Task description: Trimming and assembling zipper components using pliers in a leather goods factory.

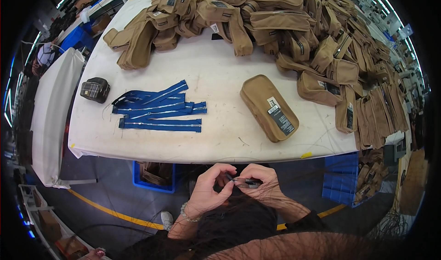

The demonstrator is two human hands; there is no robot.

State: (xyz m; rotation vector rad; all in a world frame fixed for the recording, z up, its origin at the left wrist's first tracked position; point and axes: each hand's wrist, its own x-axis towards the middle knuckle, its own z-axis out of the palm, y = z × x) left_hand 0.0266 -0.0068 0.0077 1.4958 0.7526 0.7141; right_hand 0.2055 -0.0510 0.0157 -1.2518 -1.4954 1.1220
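Both hands meet in front of the table's near edge, above my lap. In my right hand [262, 183] is a small dark tool [250, 183] with a greyish shine, shaped like thread snips; the fingers are closed round it. My left hand [210, 190] pinches a small dark piece [229, 177] whose kind I cannot make out, its fingertips close to the tool. A tan fabric pouch [262, 104] with white and black labels lies beyond the right hand. Blue zippers [158, 107] with silvery teeth lie loosely stacked on the left of the table.
A large heap of tan pouches [275, 19] covers the white table's [206, 140] far and right sides. A plaid pouch [95, 89] sits at the left. Below are a blue crate [173, 177] and a blue bin [340, 179] with tan pieces.
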